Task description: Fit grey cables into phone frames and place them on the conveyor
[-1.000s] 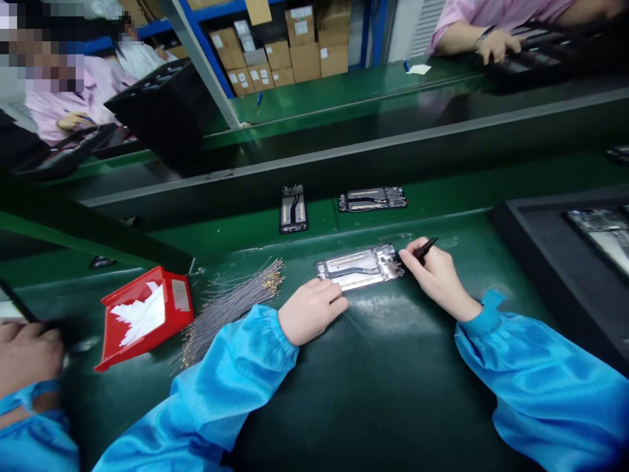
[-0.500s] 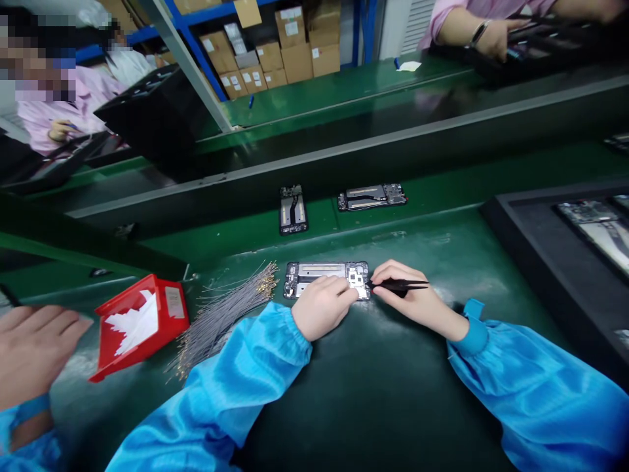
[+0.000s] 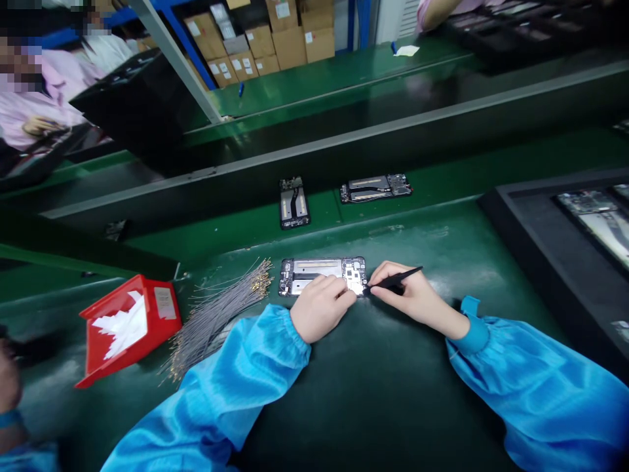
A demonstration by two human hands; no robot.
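Observation:
An opened phone frame [image 3: 314,270] lies flat on the dark green mat in front of me. My left hand [image 3: 322,307] rests curled on its near edge, fingers pressing it down. My right hand [image 3: 413,296] pinches black tweezers [image 3: 393,280], their tips touching the frame's right end. A bundle of thin grey wires with gold ends [image 3: 216,314] lies just left of my left hand.
A red tray [image 3: 125,328] with white paper sits at the left. Two more phone frames [image 3: 293,202] [image 3: 376,187] lie on the green ledge behind. A black tray [image 3: 555,229] holding boards stands at the right. A co-worker's hand [image 3: 8,387] shows at the far left edge.
The phone frame was slid left and turned square to me. My right hand swung the tweezers round so their tips now point at the frame. The co-worker's hand drew back left.

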